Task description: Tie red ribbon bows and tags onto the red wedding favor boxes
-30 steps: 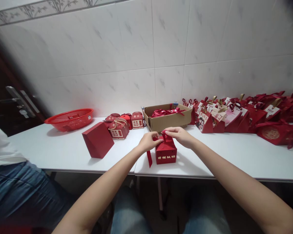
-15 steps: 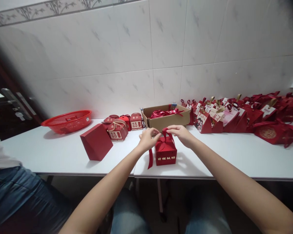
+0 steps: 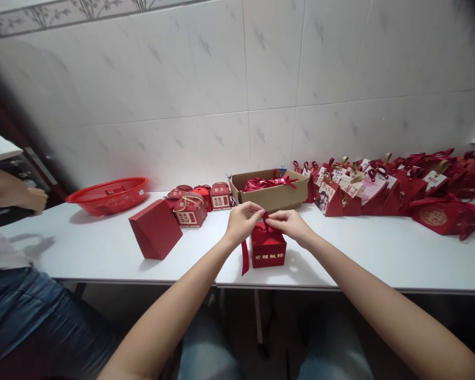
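Well, long white rectangular table [image 3: 380, 258]; near its front-left corner, gold-lettered square red cardboard box [image 3: 267, 247]. Over box, left hand [image 3: 239, 224] and right hand [image 3: 295, 226] nearly meeting, both, far as I see, pinching narrow red fabric ribbon [image 3: 244, 258].

A small red box of card or stiff paper [image 3: 268, 254] stood upright on the white table [image 3: 380, 256], near its front edge. Four gold Chinese characters ran in a row across its front face, with small dark marks above them. The top was closed, its red panels sloping upward to the middle, though part of it was hidden. A narrow, dark-red, glossy ribbon [image 3: 244, 257] was gathered upright over that middle, pinched there. One loose end hung down at the box's left side, just beside the wall, almost straight, its tip cut at a slant.
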The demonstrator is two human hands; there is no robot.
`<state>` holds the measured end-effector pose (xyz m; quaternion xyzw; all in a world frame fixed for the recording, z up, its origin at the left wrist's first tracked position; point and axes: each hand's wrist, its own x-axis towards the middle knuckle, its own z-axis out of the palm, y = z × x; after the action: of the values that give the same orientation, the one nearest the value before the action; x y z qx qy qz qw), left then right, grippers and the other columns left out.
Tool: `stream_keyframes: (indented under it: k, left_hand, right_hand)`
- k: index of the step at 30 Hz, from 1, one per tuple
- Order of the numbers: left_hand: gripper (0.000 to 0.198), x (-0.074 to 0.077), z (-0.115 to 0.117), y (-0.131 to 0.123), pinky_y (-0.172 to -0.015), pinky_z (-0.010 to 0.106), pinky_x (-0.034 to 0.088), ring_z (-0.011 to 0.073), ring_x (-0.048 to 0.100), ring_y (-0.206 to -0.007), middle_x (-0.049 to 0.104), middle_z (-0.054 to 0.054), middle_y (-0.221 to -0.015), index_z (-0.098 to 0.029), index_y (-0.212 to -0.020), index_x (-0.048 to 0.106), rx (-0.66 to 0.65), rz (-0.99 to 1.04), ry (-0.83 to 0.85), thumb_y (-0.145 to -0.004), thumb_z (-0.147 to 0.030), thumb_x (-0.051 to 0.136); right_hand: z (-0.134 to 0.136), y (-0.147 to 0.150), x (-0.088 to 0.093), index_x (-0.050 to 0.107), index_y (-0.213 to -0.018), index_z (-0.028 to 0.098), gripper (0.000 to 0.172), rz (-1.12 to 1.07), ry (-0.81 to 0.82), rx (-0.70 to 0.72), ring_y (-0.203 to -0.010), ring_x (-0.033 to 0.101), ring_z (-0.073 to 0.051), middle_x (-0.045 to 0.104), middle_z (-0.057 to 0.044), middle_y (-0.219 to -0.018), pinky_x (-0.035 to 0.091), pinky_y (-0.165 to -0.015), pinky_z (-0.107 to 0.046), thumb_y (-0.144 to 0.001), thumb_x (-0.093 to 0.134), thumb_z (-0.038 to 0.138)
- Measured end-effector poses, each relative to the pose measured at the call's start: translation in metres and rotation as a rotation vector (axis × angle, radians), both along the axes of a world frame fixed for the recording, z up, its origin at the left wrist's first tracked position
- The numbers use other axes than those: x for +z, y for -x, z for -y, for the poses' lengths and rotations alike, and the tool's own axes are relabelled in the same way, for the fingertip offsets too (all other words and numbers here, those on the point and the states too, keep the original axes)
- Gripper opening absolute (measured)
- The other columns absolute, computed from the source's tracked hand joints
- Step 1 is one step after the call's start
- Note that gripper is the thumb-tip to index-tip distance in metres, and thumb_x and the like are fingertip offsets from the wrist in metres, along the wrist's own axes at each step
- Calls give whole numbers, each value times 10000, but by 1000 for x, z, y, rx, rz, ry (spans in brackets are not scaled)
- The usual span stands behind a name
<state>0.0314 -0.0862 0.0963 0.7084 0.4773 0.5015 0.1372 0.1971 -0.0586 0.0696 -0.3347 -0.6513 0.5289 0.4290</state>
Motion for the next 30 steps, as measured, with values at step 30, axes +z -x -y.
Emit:
stream_keyframes:
  k: [30]
  left_hand:
    - [222,6,-7,23,-842,330,344,181,558,-903,655,43,-934,-241,-855,684,-46,-653,-253,-890,-304,474]
  right_hand:
    - [4,8,11,606,-511,164,165,392,-182,98,-483,439,-106,593,10,-516,278,-474,-242,-646,616,258]
